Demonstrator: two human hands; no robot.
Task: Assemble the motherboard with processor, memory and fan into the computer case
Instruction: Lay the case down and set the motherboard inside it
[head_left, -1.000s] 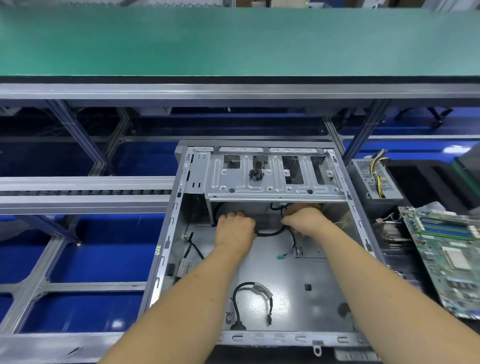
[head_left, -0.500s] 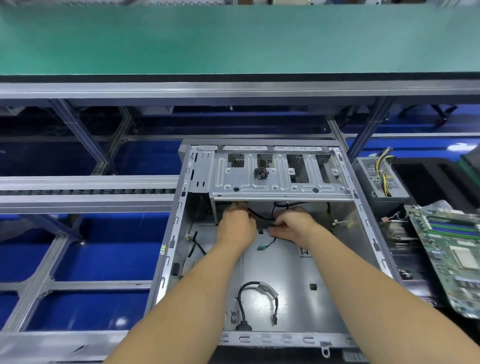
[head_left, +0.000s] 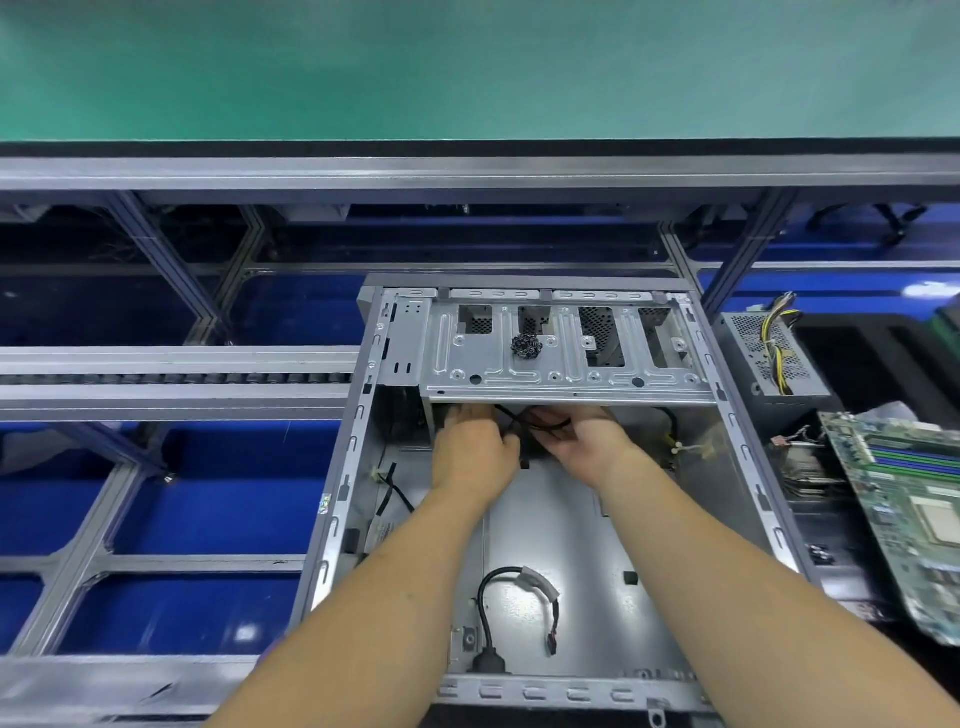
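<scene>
case: computer case (head_left: 540, 525) lies open at 6 o'clock of view, floor bare, no board in it yet
motherboard: motherboard (head_left: 904, 525) sits outside the case at 3 o'clock, tilted, well apart from both hands
cables: black cables (head_left: 535, 423) bunch at the case's 12 o'clock end, just under the drive cage (head_left: 566, 353)
left hand: left hand (head_left: 475, 454) curls around the cable bundle, knuckles up
right hand: right hand (head_left: 584, 441) has fingers bent on the same cables; exact pinch is hidden
step: looks like clearing the wiring before the board goes in
loose lead: looped cable (head_left: 514, 608) lies on the case floor at 6 o'clock, untouched
outside: power supply (head_left: 774, 356) with yellow wires stands at 2 o'clock, beside the case wall
risk 1: cables left on the floor get trapped under the board when it drops in
risk 2: pulling hard under the cage edge may nick insulation or cut fingers on sheet metal
risk 3: looped lead may foul the standoffs if not moved
</scene>
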